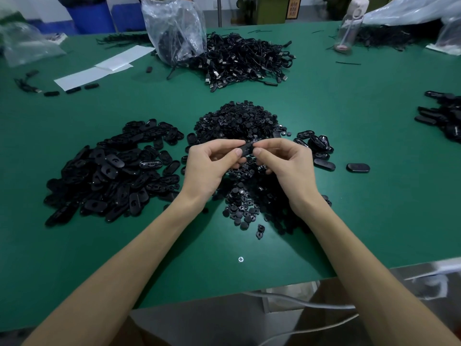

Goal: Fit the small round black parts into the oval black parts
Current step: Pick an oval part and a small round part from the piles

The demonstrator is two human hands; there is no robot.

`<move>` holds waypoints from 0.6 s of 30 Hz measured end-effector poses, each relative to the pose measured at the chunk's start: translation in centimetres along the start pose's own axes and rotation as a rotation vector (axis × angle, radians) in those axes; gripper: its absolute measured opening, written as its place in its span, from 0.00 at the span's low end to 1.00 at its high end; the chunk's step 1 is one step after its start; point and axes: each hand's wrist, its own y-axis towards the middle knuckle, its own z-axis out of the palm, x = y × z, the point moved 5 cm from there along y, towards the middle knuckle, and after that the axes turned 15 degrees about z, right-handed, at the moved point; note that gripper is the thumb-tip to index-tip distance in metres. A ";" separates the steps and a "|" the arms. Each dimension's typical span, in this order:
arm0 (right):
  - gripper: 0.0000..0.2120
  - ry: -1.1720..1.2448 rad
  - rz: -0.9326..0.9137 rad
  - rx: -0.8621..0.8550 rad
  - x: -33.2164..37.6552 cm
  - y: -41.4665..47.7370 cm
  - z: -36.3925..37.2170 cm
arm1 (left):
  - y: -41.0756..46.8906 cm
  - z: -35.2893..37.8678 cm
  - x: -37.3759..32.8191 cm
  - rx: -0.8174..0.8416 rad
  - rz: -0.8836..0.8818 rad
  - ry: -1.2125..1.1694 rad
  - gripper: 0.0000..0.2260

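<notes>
Green matting covers the counter (324,96), above which one oval black part (247,148) is pinched at both ends: its left end by the left hand (207,166), its right end by the right hand (289,163). Beneath and behind them a heap of small round black parts (239,121) is spread. A pile of oval parts (112,171) is heaped to the left, a smaller cluster (316,146) to the right. Black cables (247,61) and a clear plastic bag (174,28) are seen farther back.
</notes>
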 end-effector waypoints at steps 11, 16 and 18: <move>0.03 0.009 0.008 0.017 -0.1 0.1 0.1 | 0.0 0.2 -0.4 0.016 0.029 0.034 0.10; 0.04 0.030 0.027 0.020 -0.2 0.2 0.0 | 0.0 0.0 -0.5 0.010 0.012 -0.031 0.09; 0.03 0.029 0.027 0.020 -0.2 0.2 0.0 | 0.0 0.0 -0.4 0.014 0.013 -0.026 0.09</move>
